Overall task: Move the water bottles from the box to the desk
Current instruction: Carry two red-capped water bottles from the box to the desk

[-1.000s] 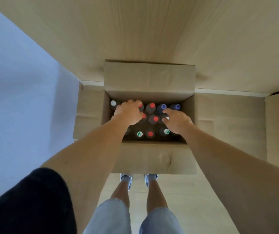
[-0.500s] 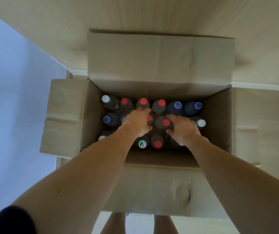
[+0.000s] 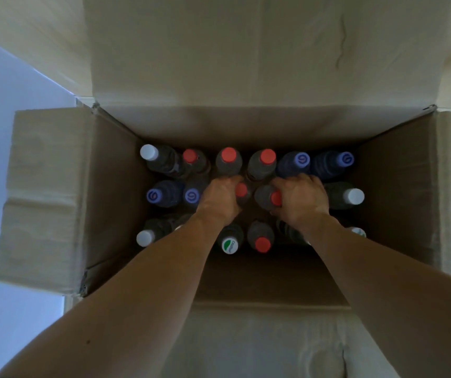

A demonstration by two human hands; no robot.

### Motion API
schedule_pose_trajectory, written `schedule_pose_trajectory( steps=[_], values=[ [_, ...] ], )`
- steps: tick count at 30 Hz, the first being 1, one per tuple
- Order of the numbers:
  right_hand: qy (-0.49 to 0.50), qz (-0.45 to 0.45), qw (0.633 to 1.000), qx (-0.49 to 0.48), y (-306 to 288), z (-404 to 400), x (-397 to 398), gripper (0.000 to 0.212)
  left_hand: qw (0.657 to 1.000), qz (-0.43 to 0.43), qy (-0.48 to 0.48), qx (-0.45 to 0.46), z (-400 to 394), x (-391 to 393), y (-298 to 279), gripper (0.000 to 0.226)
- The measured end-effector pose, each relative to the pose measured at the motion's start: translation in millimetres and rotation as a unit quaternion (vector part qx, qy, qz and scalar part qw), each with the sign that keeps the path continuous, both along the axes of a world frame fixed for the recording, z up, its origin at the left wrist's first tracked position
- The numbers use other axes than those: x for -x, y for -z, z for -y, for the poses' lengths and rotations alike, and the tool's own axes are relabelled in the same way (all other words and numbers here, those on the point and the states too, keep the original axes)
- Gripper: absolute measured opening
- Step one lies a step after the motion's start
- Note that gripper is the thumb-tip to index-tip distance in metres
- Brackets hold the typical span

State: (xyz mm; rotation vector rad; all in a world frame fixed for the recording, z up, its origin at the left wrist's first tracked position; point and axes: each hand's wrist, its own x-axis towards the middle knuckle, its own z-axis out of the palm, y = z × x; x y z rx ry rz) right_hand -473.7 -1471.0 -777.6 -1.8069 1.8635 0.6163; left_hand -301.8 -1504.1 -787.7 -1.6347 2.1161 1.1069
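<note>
An open cardboard box (image 3: 109, 203) is seen from above, its four flaps folded outward, and it is filled with upright water bottles standing in three rows. The bottles are dark and translucent, told apart mainly by their caps. In the far row a white-capped bottle (image 3: 149, 152), three red-capped ones (image 3: 228, 154) and two with purple caps (image 3: 301, 160) are counted. In the middle row two purple-capped bottles (image 3: 154, 195) stand at the left and a white-capped one (image 3: 354, 196) at the right. In the near row a white cap (image 3: 144, 238), a green-and-white cap (image 3: 230, 246) and a red cap (image 3: 262, 244) can be made out; others there are hidden by the forearms.

Both hands are lowered into the middle row. The left hand (image 3: 223, 199) is curled round the neck of a red-capped bottle (image 3: 242, 190), and the right hand (image 3: 302, 199) is curled round the neighbouring red-capped bottle (image 3: 275, 198). Both gripped bottles are inside the box.
</note>
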Motion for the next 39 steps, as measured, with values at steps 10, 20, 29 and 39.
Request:
schedule_pose_trajectory(
  steps=[10, 20, 29, 39],
  values=[
    [0.010, -0.052, 0.997, 0.049, 20, -4, -10, 0.046, 1.000, -0.006, -0.002, -0.008, 1, -4, 33, 0.075],
    [0.018, 0.067, 0.994, 0.086, -7, -6, 7, 0.051, 0.995, -0.092, -0.030, 0.010, 0, -9, 6, 0.063],
    [0.286, 0.404, 0.868, 0.029, -121, 19, 30, 0.045, 0.968, -0.217, -0.101, -0.072, 34, -27, -113, 0.051],
    [0.418, 0.524, 0.742, -0.020, -267, 52, 22, 0.022, 0.909, -0.315, -0.222, -0.159, 60, -29, -262, 0.051]
  ],
)
